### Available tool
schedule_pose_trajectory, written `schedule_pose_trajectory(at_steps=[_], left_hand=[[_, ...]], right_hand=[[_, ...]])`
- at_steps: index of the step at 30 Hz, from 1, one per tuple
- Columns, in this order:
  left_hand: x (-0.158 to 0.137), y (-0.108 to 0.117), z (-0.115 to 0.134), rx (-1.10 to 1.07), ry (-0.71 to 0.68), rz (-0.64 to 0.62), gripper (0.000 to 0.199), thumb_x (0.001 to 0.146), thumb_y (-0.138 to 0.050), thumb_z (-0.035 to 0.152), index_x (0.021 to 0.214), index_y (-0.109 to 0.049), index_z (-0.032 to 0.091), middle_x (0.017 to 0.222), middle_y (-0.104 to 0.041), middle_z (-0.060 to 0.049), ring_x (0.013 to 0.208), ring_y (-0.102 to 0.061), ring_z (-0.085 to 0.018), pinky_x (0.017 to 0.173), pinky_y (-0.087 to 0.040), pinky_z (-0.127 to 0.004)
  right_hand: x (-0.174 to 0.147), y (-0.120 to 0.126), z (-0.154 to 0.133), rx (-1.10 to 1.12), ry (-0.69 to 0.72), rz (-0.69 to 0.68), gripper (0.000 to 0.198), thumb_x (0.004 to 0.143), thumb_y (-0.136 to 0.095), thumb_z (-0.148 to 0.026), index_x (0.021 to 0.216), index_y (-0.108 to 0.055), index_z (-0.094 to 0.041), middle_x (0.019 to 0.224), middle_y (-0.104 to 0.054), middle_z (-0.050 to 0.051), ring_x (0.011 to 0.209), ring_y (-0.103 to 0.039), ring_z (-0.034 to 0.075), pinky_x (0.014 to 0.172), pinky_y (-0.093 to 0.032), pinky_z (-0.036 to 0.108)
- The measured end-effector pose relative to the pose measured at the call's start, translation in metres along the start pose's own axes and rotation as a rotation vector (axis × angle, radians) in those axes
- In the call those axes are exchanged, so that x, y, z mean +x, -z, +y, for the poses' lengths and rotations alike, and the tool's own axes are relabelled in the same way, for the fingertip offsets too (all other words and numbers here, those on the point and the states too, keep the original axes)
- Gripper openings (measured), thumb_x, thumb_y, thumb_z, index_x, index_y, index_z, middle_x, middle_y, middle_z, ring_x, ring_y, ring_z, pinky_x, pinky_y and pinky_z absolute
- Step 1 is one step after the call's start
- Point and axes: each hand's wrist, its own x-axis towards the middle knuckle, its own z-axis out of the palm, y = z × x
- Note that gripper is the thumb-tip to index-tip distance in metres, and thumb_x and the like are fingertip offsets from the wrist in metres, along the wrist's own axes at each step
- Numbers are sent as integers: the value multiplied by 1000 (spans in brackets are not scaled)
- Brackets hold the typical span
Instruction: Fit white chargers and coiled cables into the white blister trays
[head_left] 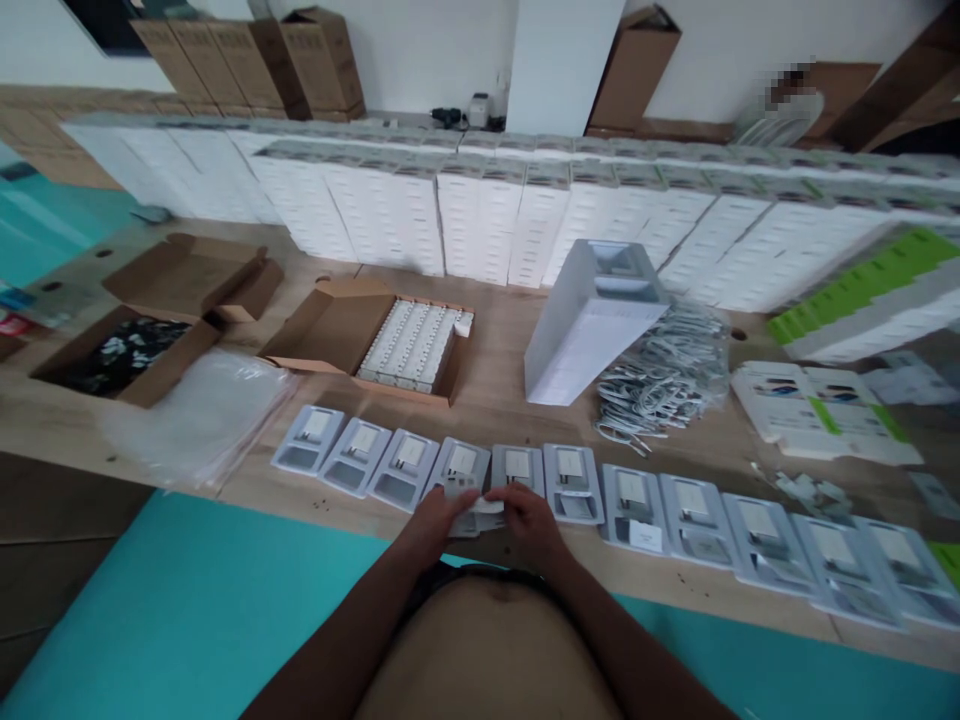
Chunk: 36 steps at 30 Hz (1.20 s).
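Along the table's front edge runs a row of light grey plastic trays, each with a white rectangular device in its upper compartment. In front of the middle tray (pixel 462 458), my left hand (pixel 431 525) is closed on a small, pale printed packet (pixel 460 484). My right hand (pixel 529 515) pinches a white slip (pixel 490 505) beside it, over the lower part of the neighbouring tray (pixel 517 462). Both hands nearly meet, and the fingers partly hide what they hold. A white card (pixel 646 537) lies on a tray to the right.
An open carton (pixel 442 385) holds rows of white devices. Farther left, another carton (pixel 142 385) contains dark small parts beside clear plastic bags (pixel 202 410). Stacked trays (pixel 574 330) stand near bundled cables (pixel 660 370). White boxes (pixel 480 220) form a wall behind; flat printed boxes (pixel 817 410) lie right.
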Motion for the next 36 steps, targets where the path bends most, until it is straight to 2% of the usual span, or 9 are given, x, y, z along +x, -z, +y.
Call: schedule_pose_trajectory(at_steps=[2, 6, 11, 17, 19, 22, 25, 31, 36], left_hand=[[3, 2, -2, 111, -55, -21, 38, 63, -82, 33, 94, -73, 13, 91, -75, -8, 81, -69, -23, 73, -54, -30], [9, 4, -5, 258, -90, 19, 35, 62, -82, 33, 92, -74, 16, 88, -75, -6, 82, -69, -22, 76, -53, -29], [8, 0, -5, 338, -100, 14, 32, 64, -81, 38, 87, -74, 17, 78, -74, -3, 73, -66, -19, 67, -51, -26], [9, 12, -9, 394, -145, -28, 31, 67, -76, 36, 88, -75, 13, 82, -75, -4, 78, -67, -22, 71, -51, -29], [11, 23, -10, 409, -139, -22, 28, 64, -77, 33, 84, -75, 14, 81, -75, -3, 78, -67, -22, 71, -50, -29], [11, 49, -11, 291, -95, 119, 25, 61, -79, 33, 78, -74, 15, 75, -74, -3, 77, -67, -22, 71, -51, -28], [7, 84, -7, 143, -34, 238, 26, 73, -67, 36, 86, -72, 14, 72, -72, -4, 70, -67, -19, 67, -52, -28], [-11, 139, 17, -210, 71, 208, 26, 78, -53, 21, 94, -69, 8, 80, -74, -12, 69, -70, -19, 64, -55, -28], [-17, 159, 34, -222, 57, 141, 26, 77, -62, 25, 96, -69, 9, 84, -75, -12, 73, -70, -21, 63, -55, -29]], right_hand=[[-1, 0, 0, -6, 16, -13, 33, 82, -43, -19, 94, -74, -23, 96, -69, 5, 92, -63, 19, 86, -47, 32], [1, 1, 2, 119, -197, 18, 32, 85, -47, -29, 103, -72, -20, 86, -70, 3, 75, -62, 18, 69, -49, 29], [2, 5, 1, 135, -277, -46, 24, 78, -66, -40, 80, -72, -17, 63, -63, -1, 58, -54, 13, 55, -41, 23], [0, 0, 5, 182, -372, -157, 19, 77, -64, -35, 76, -69, -17, 61, -62, -2, 50, -51, 11, 49, -40, 22], [4, -5, 5, 98, -365, -203, 16, 78, -63, -31, 79, -70, -17, 64, -65, -1, 56, -56, 13, 53, -42, 22], [19, -23, 7, -248, -319, -176, 15, 82, -59, -28, 82, -71, -18, 71, -70, 1, 66, -62, 14, 62, -44, 22], [37, -52, 12, -556, -306, -127, 13, 84, -58, -25, 86, -68, -19, 80, -72, 3, 75, -64, 15, 68, -42, 22], [49, -102, 18, -851, -345, -140, 13, 87, -51, -18, 90, -63, -20, 93, -71, 8, 87, -64, 21, 70, -37, 28], [47, -105, 8, -977, -371, -116, 14, 87, -50, -18, 90, -64, -20, 96, -70, 8, 87, -64, 23, 69, -37, 29]])
